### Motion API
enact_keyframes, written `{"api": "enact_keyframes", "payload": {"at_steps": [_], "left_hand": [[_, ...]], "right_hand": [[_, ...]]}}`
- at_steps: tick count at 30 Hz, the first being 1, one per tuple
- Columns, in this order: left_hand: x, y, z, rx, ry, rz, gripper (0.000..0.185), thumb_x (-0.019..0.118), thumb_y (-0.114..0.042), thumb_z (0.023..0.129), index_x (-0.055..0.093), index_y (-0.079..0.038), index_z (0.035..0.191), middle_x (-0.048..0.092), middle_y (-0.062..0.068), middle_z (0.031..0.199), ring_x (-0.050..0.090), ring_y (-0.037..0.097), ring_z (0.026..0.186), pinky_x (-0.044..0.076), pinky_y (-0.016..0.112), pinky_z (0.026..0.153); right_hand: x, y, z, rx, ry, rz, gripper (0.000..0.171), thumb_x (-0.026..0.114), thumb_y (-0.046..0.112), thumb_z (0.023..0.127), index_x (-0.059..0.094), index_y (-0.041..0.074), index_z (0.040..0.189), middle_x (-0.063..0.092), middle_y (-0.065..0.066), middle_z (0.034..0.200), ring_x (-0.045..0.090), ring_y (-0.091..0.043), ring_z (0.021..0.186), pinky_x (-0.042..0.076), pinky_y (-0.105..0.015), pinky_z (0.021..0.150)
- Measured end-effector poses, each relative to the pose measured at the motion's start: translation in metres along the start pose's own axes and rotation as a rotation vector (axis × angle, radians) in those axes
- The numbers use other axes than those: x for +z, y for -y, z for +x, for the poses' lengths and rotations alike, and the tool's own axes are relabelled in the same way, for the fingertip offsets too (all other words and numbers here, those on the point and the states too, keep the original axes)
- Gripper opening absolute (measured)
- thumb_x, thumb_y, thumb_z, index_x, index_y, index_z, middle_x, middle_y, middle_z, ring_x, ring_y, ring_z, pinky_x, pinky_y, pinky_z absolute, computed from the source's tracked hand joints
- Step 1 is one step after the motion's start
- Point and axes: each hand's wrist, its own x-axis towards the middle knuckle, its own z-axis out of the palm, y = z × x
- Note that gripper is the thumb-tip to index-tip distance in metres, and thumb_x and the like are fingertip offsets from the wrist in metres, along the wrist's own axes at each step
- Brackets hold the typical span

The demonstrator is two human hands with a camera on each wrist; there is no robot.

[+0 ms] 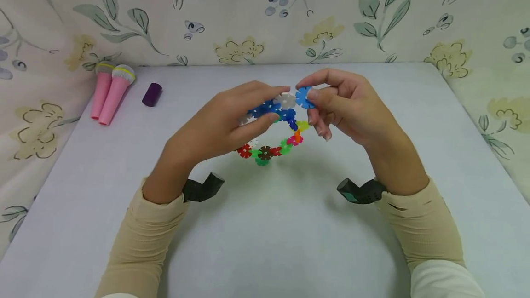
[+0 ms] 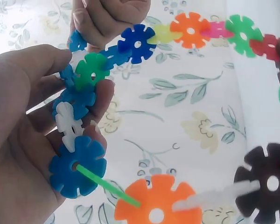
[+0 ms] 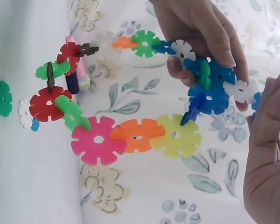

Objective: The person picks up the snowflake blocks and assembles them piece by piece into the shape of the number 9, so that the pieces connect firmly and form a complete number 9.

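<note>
My left hand (image 1: pixel 223 121) grips a ring of interlocking plastic snowflake discs (image 3: pixel 98 139) at its blue section, fingers and thumb curled round it. The ring hangs above the white table, with pink, orange, yellow, green, red, brown and white discs linked edge to edge. A white disc (image 3: pixel 240 92) sticks out of the blue part towards the right. Beside it, my right hand (image 1: pixel 348 105) pinches a light blue disc (image 1: pixel 304 98) between thumb and fingers, its edge right at the white disc. In the right wrist view, my right fingers mostly hide that blue disc.
A loose green disc (image 3: pixel 3 98), a white disc (image 3: pixel 24 113) and a small blue piece (image 3: pixel 35 123) lie on the table (image 1: pixel 273 243) below the ring. Two pink toy microphones (image 1: pixel 112 100) and a dark purple cylinder (image 1: pixel 152 94) lie back left. Floral cloth (image 1: pixel 248 17) rises behind.
</note>
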Motion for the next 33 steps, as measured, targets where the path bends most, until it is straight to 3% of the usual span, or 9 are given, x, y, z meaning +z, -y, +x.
{"api": "enact_keyframes", "payload": {"at_steps": [5, 9, 14, 19, 28, 30, 33], "left_hand": [[0.002, -0.003, -0.002, 0.053, 0.003, 0.104, 0.044, 0.065, -0.012, 0.099, 0.056, -0.004, 0.141, 0.06, 0.005, 0.125, 0.057, 0.01, 0.094, 0.05, 0.024, 0.076], [0.005, -0.004, -0.002, 0.091, -0.003, 0.148, 0.043, 0.067, -0.01, 0.096, 0.059, -0.001, 0.137, 0.062, 0.007, 0.122, 0.06, 0.011, 0.093, 0.051, 0.022, 0.08], [0.005, -0.003, -0.004, 0.08, 0.01, 0.194, 0.046, 0.073, -0.005, 0.091, 0.062, -0.002, 0.136, 0.067, 0.004, 0.12, 0.064, 0.011, 0.097, 0.052, 0.023, 0.085], [0.003, 0.001, -0.006, 0.06, 0.003, 0.159, 0.048, 0.074, -0.005, 0.09, 0.062, -0.005, 0.136, 0.068, 0.002, 0.124, 0.066, 0.01, 0.106, 0.052, 0.025, 0.089], [-0.003, 0.004, -0.005, -0.02, -0.002, 0.17, 0.046, 0.07, -0.006, 0.093, 0.06, -0.004, 0.138, 0.067, 0.005, 0.125, 0.064, 0.015, 0.108, 0.053, 0.029, 0.09], [-0.005, 0.002, -0.005, -0.07, 0.027, 0.175, 0.047, 0.068, -0.006, 0.094, 0.057, -0.003, 0.14, 0.065, 0.004, 0.125, 0.062, 0.015, 0.105, 0.052, 0.029, 0.089], [-0.011, 0.002, -0.004, -0.198, 0.097, 0.166, 0.047, 0.062, -0.007, 0.099, 0.048, -0.003, 0.143, 0.058, 0.005, 0.131, 0.057, 0.015, 0.108, 0.049, 0.03, 0.093]], "right_hand": [[0.004, -0.001, 0.0, -0.001, -0.018, -0.096, 0.017, 0.053, -0.002, 0.1, 0.059, -0.01, 0.114, 0.06, -0.023, 0.069, 0.057, -0.027, 0.05, 0.051, -0.034, 0.046], [0.008, -0.002, 0.001, 0.039, -0.037, -0.11, 0.016, 0.054, -0.003, 0.099, 0.06, -0.01, 0.111, 0.06, -0.023, 0.068, 0.057, -0.026, 0.049, 0.051, -0.034, 0.046], [0.009, -0.003, 0.002, 0.121, -0.026, -0.109, 0.014, 0.055, -0.001, 0.099, 0.061, -0.008, 0.11, 0.06, -0.021, 0.067, 0.058, -0.024, 0.049, 0.052, -0.032, 0.046], [0.012, -0.006, 0.003, 0.117, -0.032, -0.061, 0.014, 0.053, -0.004, 0.099, 0.061, -0.008, 0.109, 0.061, -0.019, 0.067, 0.06, -0.022, 0.05, 0.052, -0.031, 0.047], [0.027, -0.016, 0.008, 0.052, -0.148, -0.079, 0.02, 0.057, 0.0, 0.1, 0.06, -0.007, 0.118, 0.064, -0.021, 0.073, 0.062, -0.027, 0.054, 0.057, -0.033, 0.055], [0.027, -0.015, 0.009, 0.052, -0.134, -0.119, 0.025, 0.058, 0.002, 0.1, 0.06, -0.005, 0.123, 0.065, -0.022, 0.076, 0.062, -0.029, 0.056, 0.057, -0.035, 0.055], [0.022, -0.015, 0.01, 0.042, -0.126, -0.201, 0.031, 0.06, 0.007, 0.1, 0.058, 0.001, 0.13, 0.066, -0.022, 0.081, 0.06, -0.032, 0.058, 0.056, -0.035, 0.055]]}}
